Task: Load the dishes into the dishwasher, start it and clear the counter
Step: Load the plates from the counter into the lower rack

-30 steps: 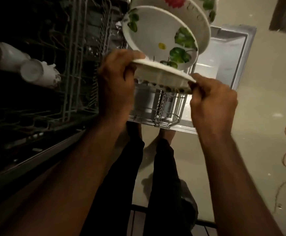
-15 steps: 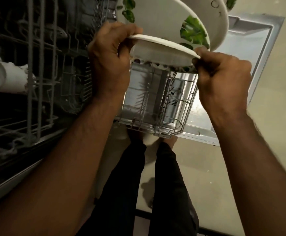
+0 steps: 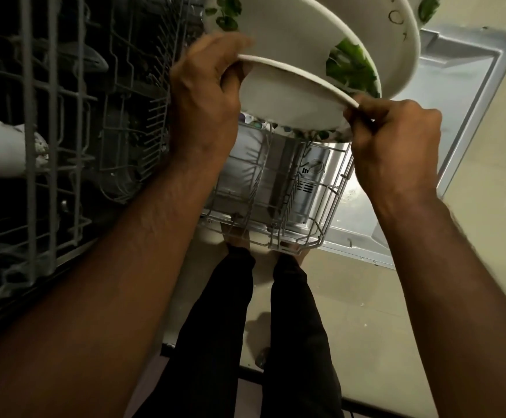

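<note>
I hold a white plate (image 3: 287,98) by its rim over the lower dishwasher rack (image 3: 278,206). My left hand (image 3: 206,95) grips its left edge and my right hand (image 3: 396,140) pinches its right edge. The plate is tilted with its underside toward me. Just behind it stand two more white plates with green leaf patterns, the nearer (image 3: 306,34) and the farther (image 3: 402,40), upright in the rack. Whether the held plate rests between the tines is hidden.
The upper rack (image 3: 49,131) fills the left side, with white cups (image 3: 1,149) lying in it. The open dishwasher door (image 3: 444,122) lies flat under the lower rack. My legs (image 3: 245,342) stand on the beige floor right in front of it.
The view has closed in on the rack. Both hands have kept their grip and moved the plate closer behind the upright leaf-patterned plates, tilting it more upright.
</note>
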`<state>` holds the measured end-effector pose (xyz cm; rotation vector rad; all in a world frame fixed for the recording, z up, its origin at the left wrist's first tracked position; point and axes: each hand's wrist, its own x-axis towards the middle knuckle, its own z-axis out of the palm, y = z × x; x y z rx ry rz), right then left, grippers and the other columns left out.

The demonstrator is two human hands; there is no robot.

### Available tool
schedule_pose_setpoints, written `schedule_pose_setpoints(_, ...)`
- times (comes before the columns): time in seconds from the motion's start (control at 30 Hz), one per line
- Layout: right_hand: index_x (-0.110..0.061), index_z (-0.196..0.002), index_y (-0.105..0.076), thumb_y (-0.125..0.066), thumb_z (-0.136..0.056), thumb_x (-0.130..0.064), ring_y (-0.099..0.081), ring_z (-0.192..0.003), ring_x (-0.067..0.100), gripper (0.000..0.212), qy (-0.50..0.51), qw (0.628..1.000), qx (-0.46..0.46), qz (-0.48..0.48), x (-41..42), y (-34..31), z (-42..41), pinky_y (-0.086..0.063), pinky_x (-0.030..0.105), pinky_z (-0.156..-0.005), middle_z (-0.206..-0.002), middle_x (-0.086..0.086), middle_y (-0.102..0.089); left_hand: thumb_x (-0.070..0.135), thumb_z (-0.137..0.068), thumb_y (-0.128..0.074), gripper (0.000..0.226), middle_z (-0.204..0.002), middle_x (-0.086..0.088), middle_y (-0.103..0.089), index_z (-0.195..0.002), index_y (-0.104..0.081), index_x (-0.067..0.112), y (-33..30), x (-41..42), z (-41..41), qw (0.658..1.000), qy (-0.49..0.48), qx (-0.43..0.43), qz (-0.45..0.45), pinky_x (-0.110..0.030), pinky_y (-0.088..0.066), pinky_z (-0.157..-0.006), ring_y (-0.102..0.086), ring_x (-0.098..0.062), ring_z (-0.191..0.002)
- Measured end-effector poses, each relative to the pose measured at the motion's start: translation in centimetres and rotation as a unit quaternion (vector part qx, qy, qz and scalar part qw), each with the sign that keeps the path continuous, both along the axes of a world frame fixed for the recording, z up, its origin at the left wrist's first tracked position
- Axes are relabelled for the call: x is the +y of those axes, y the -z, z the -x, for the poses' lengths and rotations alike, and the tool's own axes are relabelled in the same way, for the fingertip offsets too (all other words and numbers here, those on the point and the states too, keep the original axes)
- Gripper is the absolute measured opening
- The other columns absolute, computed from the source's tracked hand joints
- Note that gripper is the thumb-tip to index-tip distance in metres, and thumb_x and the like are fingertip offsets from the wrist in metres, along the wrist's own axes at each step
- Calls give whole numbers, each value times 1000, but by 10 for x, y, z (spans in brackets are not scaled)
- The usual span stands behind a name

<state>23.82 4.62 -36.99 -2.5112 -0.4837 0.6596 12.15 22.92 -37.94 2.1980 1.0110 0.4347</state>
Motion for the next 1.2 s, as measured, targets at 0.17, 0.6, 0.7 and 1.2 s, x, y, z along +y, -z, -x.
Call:
schedule_pose_setpoints(0.17,-26,-127,-71,-55,-106,-26,-68,-94,24,27,-10,999,-2,35,-3,6,-8,-50,27,-86,-108,8,-76,15,-95,-67,68,-163,-21,-39,-157,-41,5,-6,-6,-1,999,-3,46,-17,-36,-42,-118,-39,-32,-151)
schedule_pose_setpoints(0.6,-19,-155,-41,-55,-102,-10,-53,-134,22,56,-74,995,45,40,-37,-67,66,-43,42,-115,-152,4,-51,10,-100,-64,82,-174,-13,-12,-165,-15,4,-63,-90,72,993,60,85,59,-36,-19,-130,-12,-25,-161)
schedule_pose_setpoints(0.7,-19,-161,-32,-57,-102,-11,-40,-146,22,64,-158,984,43,65,-39,-106,90,-35,39,-119,-165,3,-36,9,-101,-61,82,-175,-6,-9,-166,-12,9,-94,-113,98,988,81,99,89,-45,-21,-130,-7,-18,-162)
schedule_pose_setpoints(1.2,-18,-164,-25,-59,-99,-17,-36,-148,31,73,-386,921,20,38,-46,-300,154,-45,45,-114,-171,7,-21,15,-105,-52,82,-174,4,10,-166,3,20,-301,-159,177,967,161,179,82,-38,-7,-131,15,-3,-158)
